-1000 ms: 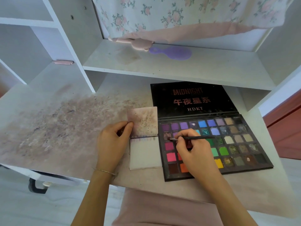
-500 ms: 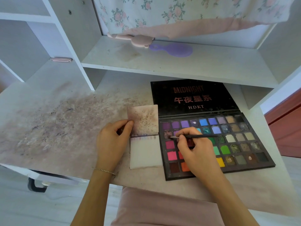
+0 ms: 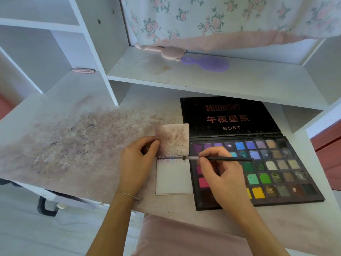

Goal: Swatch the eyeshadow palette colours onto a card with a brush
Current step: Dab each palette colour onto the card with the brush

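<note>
An open black eyeshadow palette (image 3: 276, 169) with several rows of coloured pans lies on the desk, its lid flat behind it. Left of it lies a white card (image 3: 173, 178) with a row of small colour swatches along its top edge. A stained card (image 3: 172, 139) lies just above it. My left hand (image 3: 137, 163) pinches the stained card's left edge. My right hand (image 3: 219, 174) holds a thin black brush (image 3: 217, 159) level, its tip over the top right corner of the white card, at the end of the swatch row.
The desk (image 3: 73, 137) is smeared with brownish-pink powder on its left half. A shelf above holds a purple hairbrush (image 3: 208, 63) and a pink one (image 3: 166, 50), under a floral cloth (image 3: 221, 19). White cubby dividers stand at the back left. A pink cushion (image 3: 184, 237) sits below the desk edge.
My right hand has moved the brush leftward, from the palette's left pans to the top right corner of the white card. My left hand has stayed on the stained card.
</note>
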The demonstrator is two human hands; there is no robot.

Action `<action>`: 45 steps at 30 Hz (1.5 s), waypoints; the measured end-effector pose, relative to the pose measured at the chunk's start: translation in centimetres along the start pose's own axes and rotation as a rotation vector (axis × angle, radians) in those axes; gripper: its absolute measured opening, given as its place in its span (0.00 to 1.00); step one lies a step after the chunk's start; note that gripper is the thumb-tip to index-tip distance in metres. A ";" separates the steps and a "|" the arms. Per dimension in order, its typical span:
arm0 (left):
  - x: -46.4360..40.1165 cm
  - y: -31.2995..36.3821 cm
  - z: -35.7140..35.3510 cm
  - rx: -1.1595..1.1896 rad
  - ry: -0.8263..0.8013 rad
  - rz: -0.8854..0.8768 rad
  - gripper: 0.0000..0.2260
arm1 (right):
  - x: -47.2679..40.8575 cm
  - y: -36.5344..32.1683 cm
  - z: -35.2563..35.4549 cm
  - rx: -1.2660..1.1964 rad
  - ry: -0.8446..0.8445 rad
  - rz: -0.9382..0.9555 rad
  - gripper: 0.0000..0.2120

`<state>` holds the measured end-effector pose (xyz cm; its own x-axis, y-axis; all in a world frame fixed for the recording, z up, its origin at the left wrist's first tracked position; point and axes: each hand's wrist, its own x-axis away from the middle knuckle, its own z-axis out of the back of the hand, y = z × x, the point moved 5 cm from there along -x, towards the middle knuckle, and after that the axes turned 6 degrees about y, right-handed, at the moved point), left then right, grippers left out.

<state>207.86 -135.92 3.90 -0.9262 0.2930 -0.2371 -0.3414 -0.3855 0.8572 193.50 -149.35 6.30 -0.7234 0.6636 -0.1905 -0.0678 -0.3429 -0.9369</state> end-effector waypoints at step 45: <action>-0.2 0.0 0.1 -0.001 0.036 0.022 0.07 | -0.4 0.3 -4.9 0.100 -0.211 -0.041 0.07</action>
<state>208.08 -135.91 3.97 -0.9386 0.2531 -0.2346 -0.3212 -0.3928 0.8617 197.12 -146.46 4.65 -0.8455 0.5283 -0.0773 -0.1607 -0.3898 -0.9068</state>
